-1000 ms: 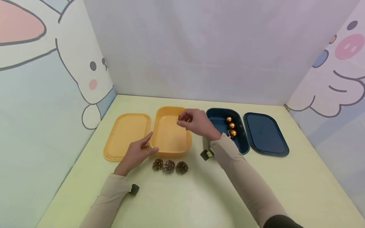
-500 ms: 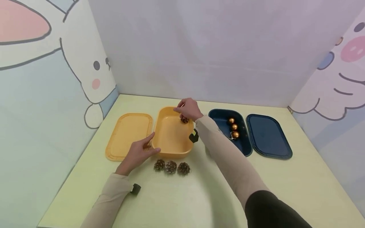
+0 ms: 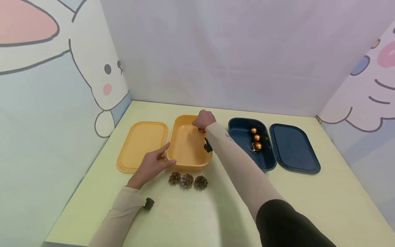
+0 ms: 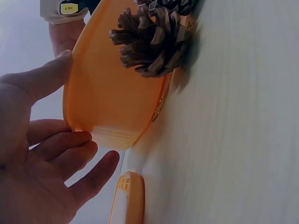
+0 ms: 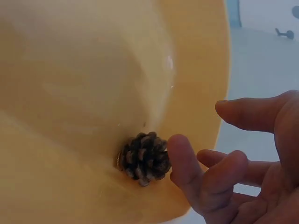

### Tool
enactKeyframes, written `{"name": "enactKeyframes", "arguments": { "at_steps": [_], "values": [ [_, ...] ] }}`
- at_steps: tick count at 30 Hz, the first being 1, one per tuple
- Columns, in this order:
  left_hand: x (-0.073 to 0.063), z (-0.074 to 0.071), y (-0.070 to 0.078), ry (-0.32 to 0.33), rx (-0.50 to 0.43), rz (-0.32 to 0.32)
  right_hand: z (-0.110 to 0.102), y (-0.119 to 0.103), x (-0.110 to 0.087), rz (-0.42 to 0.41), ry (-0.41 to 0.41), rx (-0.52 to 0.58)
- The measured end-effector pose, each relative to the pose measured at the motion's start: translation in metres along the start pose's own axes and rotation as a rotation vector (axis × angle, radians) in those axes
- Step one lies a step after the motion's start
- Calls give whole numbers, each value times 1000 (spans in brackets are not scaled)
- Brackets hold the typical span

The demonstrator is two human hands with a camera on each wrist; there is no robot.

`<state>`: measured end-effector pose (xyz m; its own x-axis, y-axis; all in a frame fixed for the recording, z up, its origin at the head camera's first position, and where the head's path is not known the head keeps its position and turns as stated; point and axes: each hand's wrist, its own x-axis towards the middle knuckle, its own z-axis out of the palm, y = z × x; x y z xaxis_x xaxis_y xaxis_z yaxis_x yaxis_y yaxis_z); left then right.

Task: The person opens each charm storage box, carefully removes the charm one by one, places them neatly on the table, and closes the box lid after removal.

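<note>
My left hand [image 3: 152, 166] holds the yellow plastic box [image 3: 189, 168] at its near left corner, thumb on the near rim and fingertips at the left side. In the right wrist view, a brown pine cone [image 5: 145, 158] lies in a corner of this box. Beside it is my right hand [image 5: 247, 172], thumb spread away and one fingertip at the cone's edge; whether it touches cannot be told. From the head view, the back of that hand covers most of the cone. Several pine cones stand about: a row of three, one being a dark cone [image 3: 201, 182], sits before the box.
A yellow lid [image 3: 143, 146] lies left of the box. To the right stands a dark blue box [image 3: 242, 133] containing three gold balls [image 3: 256, 137] in a line, with a dark blue lid [image 3: 294, 148] beyond it. Walls border the table [image 3: 191, 219] behind and at both sides.
My right hand has carried a pine cone to the yellow box's far right corner and lowered into it; its fingers have spread off the cone. The left hand stays at the box's corner.
</note>
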<state>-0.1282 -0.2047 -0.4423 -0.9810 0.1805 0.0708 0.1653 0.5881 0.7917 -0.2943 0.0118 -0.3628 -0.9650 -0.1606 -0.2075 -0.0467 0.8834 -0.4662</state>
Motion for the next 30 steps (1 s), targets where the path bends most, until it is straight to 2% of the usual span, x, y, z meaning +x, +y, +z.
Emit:
{"name": "enactKeyframes", "arguments": {
  "at_steps": [6, 11, 15, 21, 30],
  "values": [
    [-1, 2, -2, -2, 12, -22, 12, 6, 8, 4, 16, -68],
    [-1, 2, -2, -3, 15, -33, 14, 4, 6, 9, 42, -165],
    [-2, 2, -1, 3, 24, -25, 13, 1, 3, 22, 22, -237],
    [-2, 2, -1, 3, 38, -9, 15, -1, -4, 6, -31, -261],
    [-2, -1, 2, 13, 37, 8, 15, -4, -6, -28, -37, -277]
  ]
}}
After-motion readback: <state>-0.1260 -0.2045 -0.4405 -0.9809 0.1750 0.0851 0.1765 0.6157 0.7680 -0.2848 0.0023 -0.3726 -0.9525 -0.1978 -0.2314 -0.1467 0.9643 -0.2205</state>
